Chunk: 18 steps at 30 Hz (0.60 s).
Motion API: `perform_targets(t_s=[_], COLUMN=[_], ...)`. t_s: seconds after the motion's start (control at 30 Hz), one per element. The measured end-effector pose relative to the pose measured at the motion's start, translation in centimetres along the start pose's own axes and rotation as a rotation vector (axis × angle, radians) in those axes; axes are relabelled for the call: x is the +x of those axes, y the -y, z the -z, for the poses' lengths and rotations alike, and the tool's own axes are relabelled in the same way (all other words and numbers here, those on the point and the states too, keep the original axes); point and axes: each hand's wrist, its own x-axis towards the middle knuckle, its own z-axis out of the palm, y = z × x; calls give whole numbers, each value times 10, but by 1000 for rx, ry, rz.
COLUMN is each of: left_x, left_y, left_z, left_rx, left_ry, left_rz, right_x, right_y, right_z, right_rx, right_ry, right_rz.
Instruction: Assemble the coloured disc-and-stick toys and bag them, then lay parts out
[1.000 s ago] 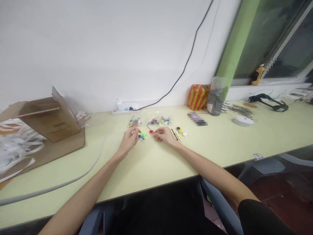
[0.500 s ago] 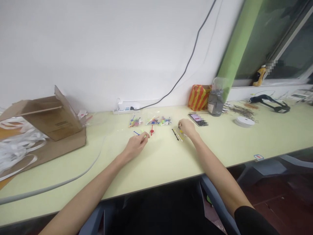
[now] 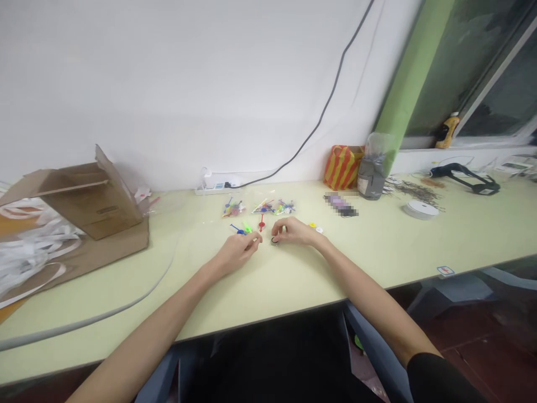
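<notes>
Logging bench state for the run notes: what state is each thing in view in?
left hand: fingers curled together, cannot tell if holding anything
right hand: fingers pinched on a small black ring at the bench surface
cardboard box: open, flaps up
white power strip: plugged in, dark cable running up the wall
white tape roll: lying flat on the bench

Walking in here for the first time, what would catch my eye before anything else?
Your eye would go first to the left hand and right hand, close together mid-way along the pale green bench, beside small bright plastic pieces such as the red one. Next come the open cardboard box at the far left and the orange-and-yellow striped bag against the wall, right of centre.
</notes>
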Motion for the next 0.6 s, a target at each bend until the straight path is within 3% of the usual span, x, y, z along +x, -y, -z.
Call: perform_targets(t_s=[0.1,0.17,0.3,0.6], left_x=[-1,-1,-3,-4], left_y=[-5,-9,-15,-17], left_z=[1,0,-4,-17], left_rx=[23,52,170,351], left_ry=[32,65,114,153], left_rz=[-21,-39,-92,-113], right_x=[-4,-10,-20,-20], right_y=[-2,-8,-20,-18], right_z=[10,24,42,40], right_rx=[-155,-345,-549,-561], right_ry=[-87,-162,-105,-49], right_rz=[-67,-213,-482,-531])
